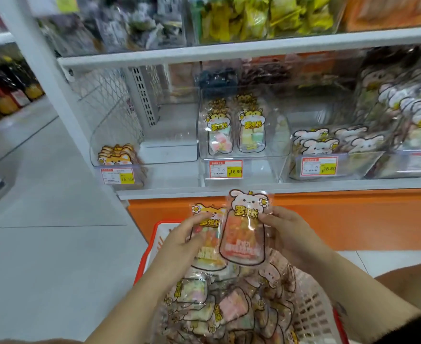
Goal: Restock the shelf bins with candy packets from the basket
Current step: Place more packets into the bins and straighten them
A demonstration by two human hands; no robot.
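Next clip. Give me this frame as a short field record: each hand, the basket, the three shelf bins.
left hand: holds cat packet
right hand: pinches bunny packet
basket: red, under both hands, heaped with loose packets
left bin: few shelved cat packets at front
middle bin: two rows of hamster packets
right bin: shelved bunny packets, fuller

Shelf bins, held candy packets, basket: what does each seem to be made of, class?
Shelf bins: clear rigid plastic, perhaps acrylic; packets show through glossy walls. Candy packets: thin shiny plastic film; sweets visible through clear windows. Basket: moulded plastic, red rim, pale slotted wall.
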